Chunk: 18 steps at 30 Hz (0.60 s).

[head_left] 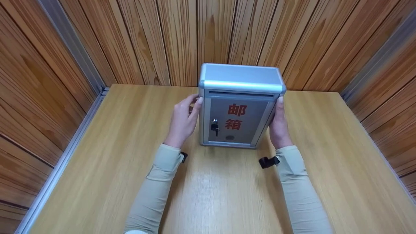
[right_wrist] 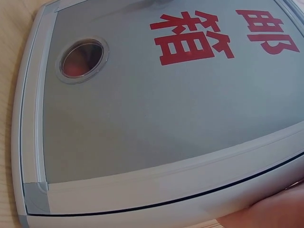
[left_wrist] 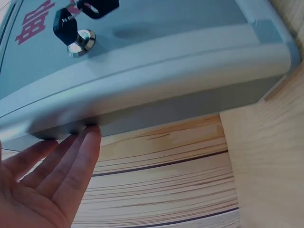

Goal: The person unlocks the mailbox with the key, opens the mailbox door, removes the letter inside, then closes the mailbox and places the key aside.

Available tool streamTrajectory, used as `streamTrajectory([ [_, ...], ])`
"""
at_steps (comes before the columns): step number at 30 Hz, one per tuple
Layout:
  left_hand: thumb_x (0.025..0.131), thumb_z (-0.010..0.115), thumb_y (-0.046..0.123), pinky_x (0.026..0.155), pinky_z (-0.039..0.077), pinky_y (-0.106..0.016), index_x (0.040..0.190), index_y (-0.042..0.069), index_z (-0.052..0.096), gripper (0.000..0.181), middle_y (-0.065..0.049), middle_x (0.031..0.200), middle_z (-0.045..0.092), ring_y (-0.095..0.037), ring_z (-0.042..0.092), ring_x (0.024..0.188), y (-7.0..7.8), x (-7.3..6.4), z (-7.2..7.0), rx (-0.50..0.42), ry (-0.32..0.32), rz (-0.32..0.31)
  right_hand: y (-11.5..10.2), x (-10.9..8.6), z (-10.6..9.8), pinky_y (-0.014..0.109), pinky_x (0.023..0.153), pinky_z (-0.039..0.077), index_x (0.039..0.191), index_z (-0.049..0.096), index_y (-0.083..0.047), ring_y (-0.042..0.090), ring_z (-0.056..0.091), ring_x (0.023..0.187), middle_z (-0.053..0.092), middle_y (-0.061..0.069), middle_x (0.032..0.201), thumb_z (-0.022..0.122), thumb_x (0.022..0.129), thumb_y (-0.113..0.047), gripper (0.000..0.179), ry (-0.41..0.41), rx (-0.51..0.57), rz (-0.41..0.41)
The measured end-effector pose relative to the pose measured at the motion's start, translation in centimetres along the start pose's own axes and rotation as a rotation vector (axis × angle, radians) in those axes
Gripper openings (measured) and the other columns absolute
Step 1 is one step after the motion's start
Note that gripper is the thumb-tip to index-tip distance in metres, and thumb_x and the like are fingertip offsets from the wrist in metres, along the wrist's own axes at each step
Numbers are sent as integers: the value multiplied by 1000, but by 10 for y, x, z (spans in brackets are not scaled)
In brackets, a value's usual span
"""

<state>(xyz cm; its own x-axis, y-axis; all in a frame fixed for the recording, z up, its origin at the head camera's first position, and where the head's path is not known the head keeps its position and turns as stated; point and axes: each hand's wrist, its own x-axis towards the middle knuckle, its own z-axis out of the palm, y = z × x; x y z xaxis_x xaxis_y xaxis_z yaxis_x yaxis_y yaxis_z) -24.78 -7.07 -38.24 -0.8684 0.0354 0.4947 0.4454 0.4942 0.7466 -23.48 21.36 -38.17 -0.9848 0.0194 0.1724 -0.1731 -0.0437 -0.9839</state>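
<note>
A silver-grey metal mailbox (head_left: 239, 107) with red characters stands upright on the wooden table, its front towards me. A key (head_left: 216, 130) with a black head sits in the lock on its front, left of the characters; the left wrist view shows the lock (left_wrist: 81, 43) close up. My left hand (head_left: 183, 120) touches the box's left side with outstretched fingertips, thumb by the front edge. Along the right side lies my right hand (head_left: 280, 125), its thumb pointing up beside the front edge and its other fingers hidden. A round window (right_wrist: 83, 61) shows low on the front.
The wooden table (head_left: 130, 182) extends around the box. A plank wall (head_left: 182, 39) rises close behind, with more planks to the left and right. Metal rails (head_left: 66, 159) run along the table's sides. Black straps (head_left: 268, 162) show at both wrists.
</note>
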Motion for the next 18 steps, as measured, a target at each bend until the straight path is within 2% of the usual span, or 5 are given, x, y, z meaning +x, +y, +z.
streamTrajectory([
  [5,98,29,56,82,48,-25,134,8,53,65,-6,125,61,-11,62,100,7,18,-4,-12,-27,26,0,-2,-1,46,111,-5,153,4,-37,14,-4,143,-2,-9,158,21,93,-67,69,7,-7,28],
  [7,96,26,62,89,46,-28,138,8,48,72,-7,131,57,-13,58,110,11,27,-6,-73,-42,33,0,-2,-1,47,111,-4,152,5,-38,14,-3,143,-1,-9,158,21,92,-68,69,11,-13,33],
  [11,90,24,71,102,35,-34,147,11,36,84,-6,144,43,-16,43,128,18,43,-9,-224,-84,-5,-1,-3,-1,47,111,-4,152,5,-38,15,-2,143,-1,-9,158,21,92,-68,69,17,-11,32],
  [15,90,31,63,106,29,-41,152,23,23,74,-2,153,29,-16,31,135,22,56,-9,-348,-139,-42,-1,-3,0,46,111,-4,152,6,-38,14,-2,143,0,-10,158,21,92,-68,69,21,-11,29],
  [18,92,34,54,106,28,-42,152,27,20,68,-2,153,27,-16,30,134,25,63,-7,-368,-189,-30,-1,-1,0,45,112,-4,153,5,-37,13,-2,142,0,-10,158,22,93,-67,69,20,-3,14],
])
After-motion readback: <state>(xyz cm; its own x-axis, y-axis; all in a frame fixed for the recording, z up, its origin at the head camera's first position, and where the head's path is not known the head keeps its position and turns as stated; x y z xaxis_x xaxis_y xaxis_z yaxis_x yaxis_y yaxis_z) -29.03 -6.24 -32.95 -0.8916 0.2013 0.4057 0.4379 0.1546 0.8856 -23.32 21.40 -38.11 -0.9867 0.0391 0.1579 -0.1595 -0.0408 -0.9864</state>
